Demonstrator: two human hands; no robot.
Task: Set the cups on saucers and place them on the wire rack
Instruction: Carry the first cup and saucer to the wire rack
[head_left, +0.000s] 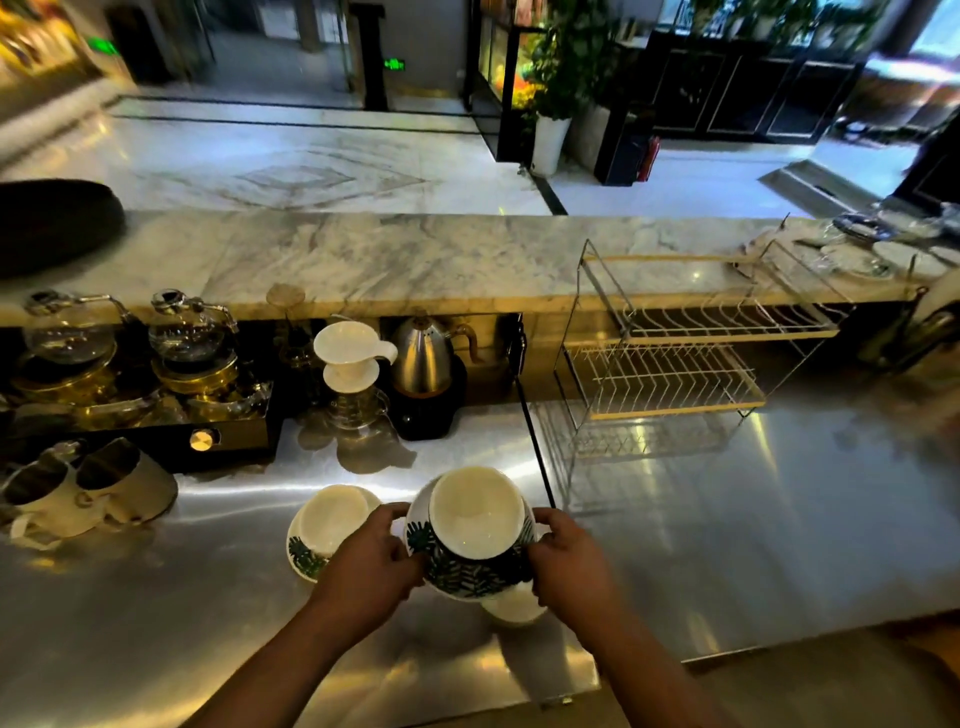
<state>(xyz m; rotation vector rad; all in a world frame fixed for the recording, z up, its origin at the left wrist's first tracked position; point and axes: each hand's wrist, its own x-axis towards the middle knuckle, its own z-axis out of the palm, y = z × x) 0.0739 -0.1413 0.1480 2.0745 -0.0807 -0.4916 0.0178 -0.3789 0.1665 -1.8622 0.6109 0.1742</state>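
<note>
A white cup (475, 512) with a green leaf pattern sits on a matching saucer (467, 582), lifted above the steel counter. My left hand (371, 558) grips the saucer's left edge and my right hand (569, 553) grips its right edge. A second leaf-patterned cup on a saucer (324, 525) rests on the counter just left of my left hand. Part of another white dish (514, 608) shows below the held saucer. The two-tier wire rack (670, 358) stands on the counter to the far right, with nothing on its tiers.
Two white mugs (88, 488) lie tipped at the left. Glass teapots on a warmer (130, 358), a white pour-over dripper (350, 364) and a steel kettle (428, 358) line the back. A black rod (535, 441) leans by the rack. Dishes (872, 249) crowd the marble ledge's right end.
</note>
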